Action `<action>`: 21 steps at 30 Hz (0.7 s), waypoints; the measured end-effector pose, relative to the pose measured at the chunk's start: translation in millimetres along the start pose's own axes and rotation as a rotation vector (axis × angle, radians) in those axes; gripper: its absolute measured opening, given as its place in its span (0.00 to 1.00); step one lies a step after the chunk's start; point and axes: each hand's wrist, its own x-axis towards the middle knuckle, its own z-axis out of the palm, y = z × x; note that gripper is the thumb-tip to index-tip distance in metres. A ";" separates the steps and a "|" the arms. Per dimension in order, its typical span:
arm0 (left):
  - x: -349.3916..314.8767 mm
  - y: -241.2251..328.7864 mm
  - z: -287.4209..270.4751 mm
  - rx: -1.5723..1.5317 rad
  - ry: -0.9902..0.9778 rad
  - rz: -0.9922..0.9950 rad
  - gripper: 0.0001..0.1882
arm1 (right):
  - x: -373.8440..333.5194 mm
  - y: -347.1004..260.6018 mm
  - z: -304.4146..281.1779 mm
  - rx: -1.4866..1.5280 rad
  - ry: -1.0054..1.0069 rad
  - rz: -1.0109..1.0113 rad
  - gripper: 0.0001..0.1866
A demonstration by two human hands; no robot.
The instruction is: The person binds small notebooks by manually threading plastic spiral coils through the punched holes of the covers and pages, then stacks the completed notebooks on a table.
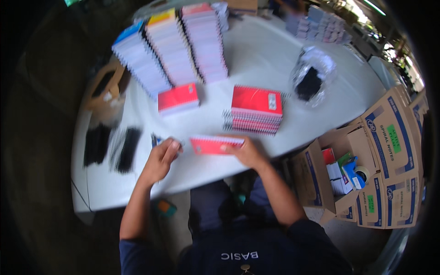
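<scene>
My right hand (pixel 249 153) grips the right end of a red-covered spiral notebook (pixel 213 146), held tilted above the front of the table. To its left, my left hand (pixel 164 159) is closed, with its thumb toward the notebook and a small gap between them. Something small and partly blue (pixel 157 139) sticks out beyond its fingers; blur hides its kind. Just beyond the right hand stands a stack of red spiral notebooks (pixel 255 101), their black wire edges sticking out at both sides. A smaller pile of red notepads (pixel 178 98) lies to its left.
Tall stacks of notebooks with blue (pixel 128 33), yellow (pixel 162 17) and red (pixel 197 9) covers stand at the far left. Black spiral bindings (pixel 128 149) lie at the left. A clear bag (pixel 321 64) holds black pieces. An open carton (pixel 311 176) stands right of the table.
</scene>
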 end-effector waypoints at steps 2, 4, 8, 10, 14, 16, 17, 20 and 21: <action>2.4 -9.7 9.9 -0.022 -0.031 0.068 0.18 | -4.7 -5.0 -1.3 0.052 0.013 -0.065 0.17; 5.3 -19.0 11.9 0.045 -0.040 0.122 0.20 | -2.8 -4.6 0.6 0.053 0.007 -0.116 0.17; 7.1 -11.9 13.3 0.070 -0.005 -0.019 0.23 | -1.1 -9.1 1.7 0.052 -0.032 -0.095 0.17; 11.4 -15.7 18.5 0.017 0.001 -0.017 0.23 | -2.4 -10.2 1.7 0.045 -0.038 -0.087 0.17; 23.7 -18.5 19.5 -0.045 -0.044 0.002 0.22 | -2.2 -8.2 0.0 -0.001 -0.032 -0.071 0.17; 24.0 -14.7 13.7 -0.083 -0.109 -0.059 0.23 | -3.7 -6.0 0.3 0.000 -0.026 -0.074 0.17; 23.0 -13.0 10.9 -0.122 -0.172 -0.129 0.23 | -5.7 -8.6 1.6 -0.019 -0.011 -0.072 0.16; 30.3 -11.1 8.1 -0.124 -0.180 -0.142 0.26 | -4.0 -7.3 -0.2 -0.021 0.003 -0.099 0.16; 32.6 -7.2 6.2 -0.132 -0.208 -0.197 0.27 | -4.5 -7.4 -1.4 -0.047 -0.019 -0.068 0.16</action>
